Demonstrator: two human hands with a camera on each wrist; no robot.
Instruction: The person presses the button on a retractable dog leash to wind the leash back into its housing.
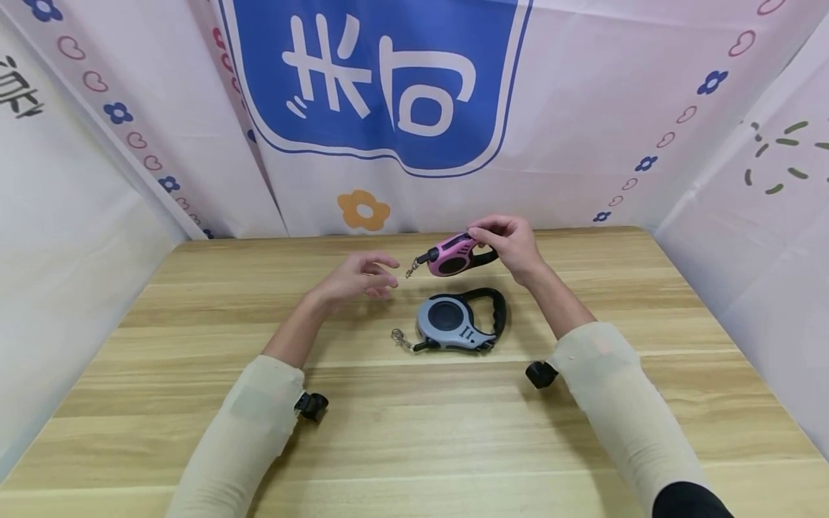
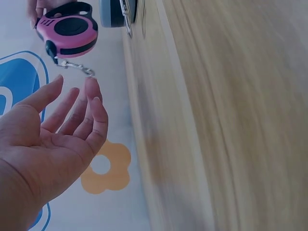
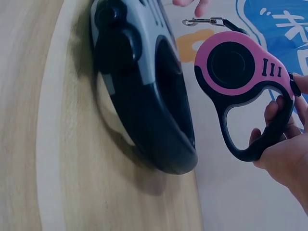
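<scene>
My right hand (image 1: 508,244) grips the black handle of a pink retractable dog leash (image 1: 452,256), raised above the table towards its back edge. Its metal clip (image 1: 412,269) points left, at the fingertips of my left hand (image 1: 363,275). Loosely bent, the left fingers hold nothing, and in the left wrist view the clip dangles just past their tips (image 2: 93,85). A larger grey-blue retractable leash (image 1: 447,321) with a black loop handle lies on the table nearer to me, below the pink one. Its own clip (image 1: 399,337) rests on the wood to the left.
The wooden table (image 1: 414,432) ends at a white printed cloth (image 1: 570,108) with a blue sign and an orange flower (image 1: 363,211). White cloth walls stand at both sides. Each forearm wears a beige sleeve with a small black camera (image 1: 312,406).
</scene>
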